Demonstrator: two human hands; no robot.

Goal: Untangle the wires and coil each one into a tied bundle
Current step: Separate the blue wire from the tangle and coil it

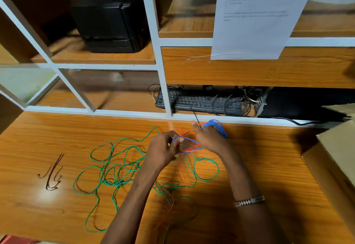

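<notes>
A blue wire (218, 127) is wound in several loops round the fingers of my right hand (209, 138), which is curled inside the coil. My left hand (163, 148) pinches the blue wire's free strand just left of it. A thin red wire (181, 174) runs between the hands and trails down over the desk toward me. A long green wire (113, 168) lies in loose tangled loops on the wooden desk (48, 138), mostly left of and below my hands. A thin black tie sticks up beside my right index finger.
Several short dark ties (52, 174) lie at the desk's left. A white-framed glass partition (165, 82) stands behind the hands, with a keyboard (199, 101) and cables beyond it. A cardboard box (338, 147) sits at the right edge. A paper sheet (255, 17) hangs on the partition.
</notes>
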